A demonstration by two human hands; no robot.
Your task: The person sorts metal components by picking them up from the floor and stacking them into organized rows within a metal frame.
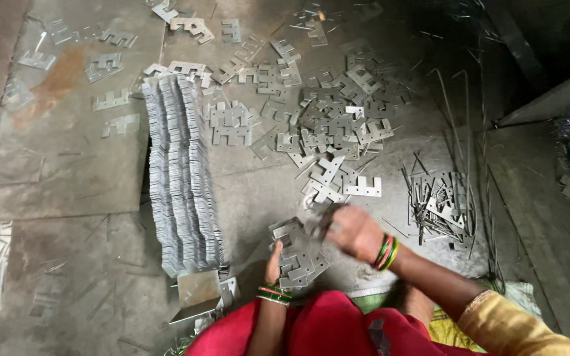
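Head view. Left hand (273,264): fingers curled round the lower edge of a small stack (300,254) of flat notched metal plates, held fanned just above the floor (67,151), apparently so the edges can be squared. Right hand (353,231): blurred, closed on the stack's top corner. Long row (181,175) of the same plates, set on edge, lies left of the hands. Loose plates (328,125) scattered beyond. Thin metal strips (437,207) heaped right of the right hand.

Dim, flat daylight on the floor; upper right falls into shadow; my right hand (354,231) motion-blurred; edges bowed
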